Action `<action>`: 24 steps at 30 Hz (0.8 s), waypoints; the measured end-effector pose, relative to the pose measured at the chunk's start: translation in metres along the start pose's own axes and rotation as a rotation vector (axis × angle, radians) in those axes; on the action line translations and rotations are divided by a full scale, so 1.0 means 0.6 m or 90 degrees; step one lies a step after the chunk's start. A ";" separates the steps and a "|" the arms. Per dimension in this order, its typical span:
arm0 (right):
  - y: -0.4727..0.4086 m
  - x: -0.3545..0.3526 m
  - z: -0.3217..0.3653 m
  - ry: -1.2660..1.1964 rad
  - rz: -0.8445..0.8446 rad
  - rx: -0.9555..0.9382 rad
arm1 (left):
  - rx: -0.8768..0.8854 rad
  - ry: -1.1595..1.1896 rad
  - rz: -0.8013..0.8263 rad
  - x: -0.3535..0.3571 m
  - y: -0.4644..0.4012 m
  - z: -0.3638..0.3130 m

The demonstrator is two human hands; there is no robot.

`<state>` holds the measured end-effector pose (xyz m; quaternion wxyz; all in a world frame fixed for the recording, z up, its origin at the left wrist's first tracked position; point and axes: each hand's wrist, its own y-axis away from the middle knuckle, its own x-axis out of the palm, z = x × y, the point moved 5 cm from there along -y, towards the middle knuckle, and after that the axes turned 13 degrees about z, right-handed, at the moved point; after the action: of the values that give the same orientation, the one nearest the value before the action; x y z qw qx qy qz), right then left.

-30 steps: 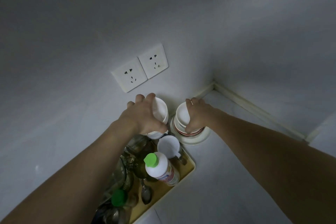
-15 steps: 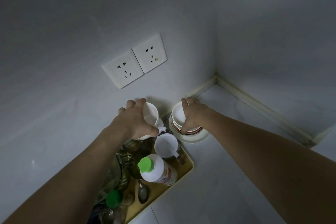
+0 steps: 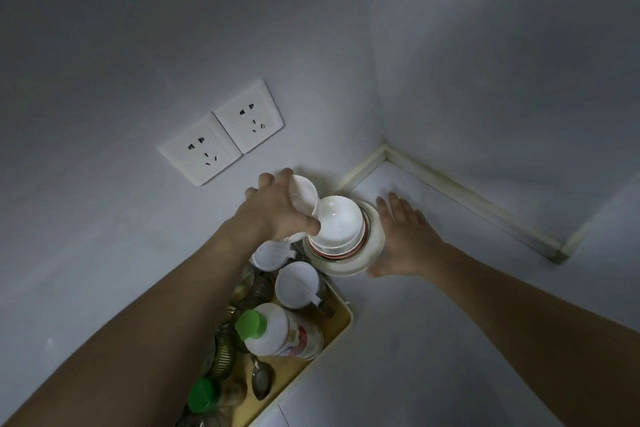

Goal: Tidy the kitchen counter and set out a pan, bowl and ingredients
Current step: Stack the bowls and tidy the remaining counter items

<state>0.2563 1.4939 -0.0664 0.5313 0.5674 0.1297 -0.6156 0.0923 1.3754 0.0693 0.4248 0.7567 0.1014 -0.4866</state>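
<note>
My left hand (image 3: 277,215) grips a small white bowl (image 3: 304,196) by its rim, held tilted just left of a stack of bowls (image 3: 337,225). The stack stands on a white plate (image 3: 375,246) near the counter corner; its top bowl is white and a red-rimmed one shows lower down. My right hand (image 3: 405,236) lies open with fingers straight, pressed against the right edge of the plate.
A yellow tray (image 3: 337,322) holds two white lidded jars (image 3: 298,282), a white bottle with a green cap (image 3: 277,333), a second green-capped container (image 3: 204,395), glassware and a spoon (image 3: 261,380). Two wall sockets (image 3: 221,139) sit above. The walls meet at the corner (image 3: 384,149).
My right hand let go of the stack's top bowl and moved to the plate's right side, opening flat. My left hand carried its small bowl right, up against the stack.
</note>
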 end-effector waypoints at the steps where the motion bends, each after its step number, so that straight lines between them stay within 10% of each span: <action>1: 0.006 0.008 -0.017 0.009 0.022 0.026 | 0.004 0.004 -0.002 0.003 -0.005 -0.010; 24: 0.016 0.034 -0.045 0.015 0.110 0.159 | -0.013 -0.056 0.014 0.103 -0.094 -0.075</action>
<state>0.2834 1.5003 -0.0881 0.5060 0.6454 0.0091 -0.5722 0.1211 1.4277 -0.0048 0.4417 0.7313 0.0792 -0.5137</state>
